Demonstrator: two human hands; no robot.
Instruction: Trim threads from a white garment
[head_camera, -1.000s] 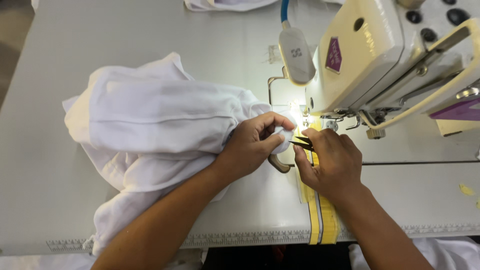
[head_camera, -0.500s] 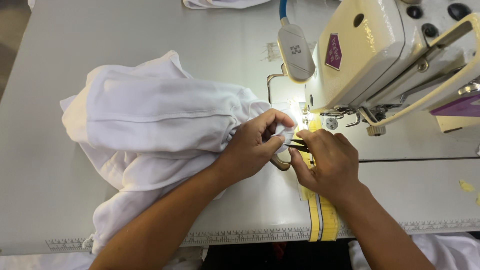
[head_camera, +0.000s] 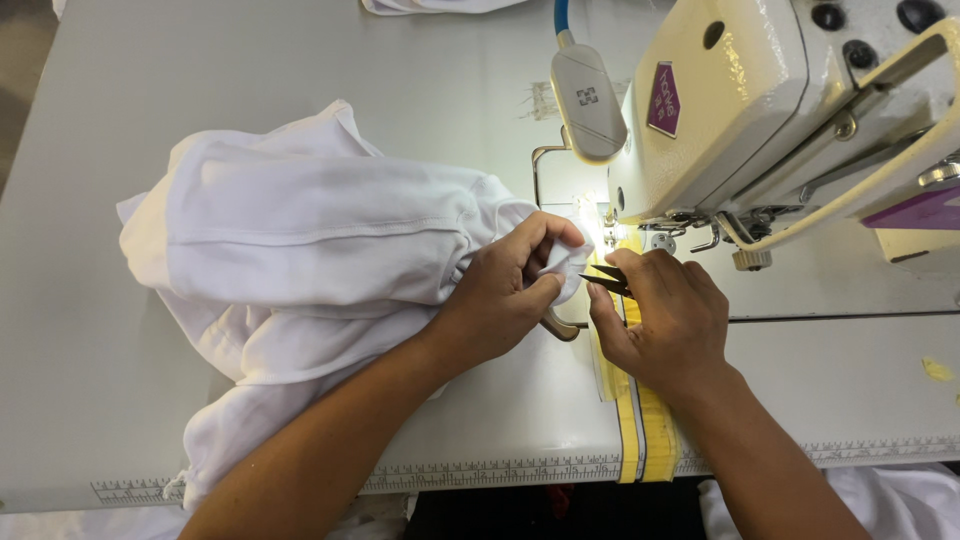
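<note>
A bunched white garment (head_camera: 300, 250) lies on the grey sewing table (head_camera: 120, 100), spreading left from the needle area. My left hand (head_camera: 505, 295) pinches a small fold of that garment just in front of the sewing machine. My right hand (head_camera: 665, 320) holds small black thread snips (head_camera: 605, 280), their pointed blades aimed left at the pinched fold. Both hands sit close together under the machine's lamp. The spot where the blades meet the cloth is partly hidden by my fingers.
A cream sewing machine (head_camera: 780, 110) fills the upper right, with a grey lamp head (head_camera: 588, 105) on a blue arm. A yellow measuring tape (head_camera: 640, 430) hangs over the front edge. More white cloth (head_camera: 430, 5) lies at the far edge.
The view has shifted slightly. My hands stay together at the fold, with the snips still pointed at the cloth; the garment has barely moved.
</note>
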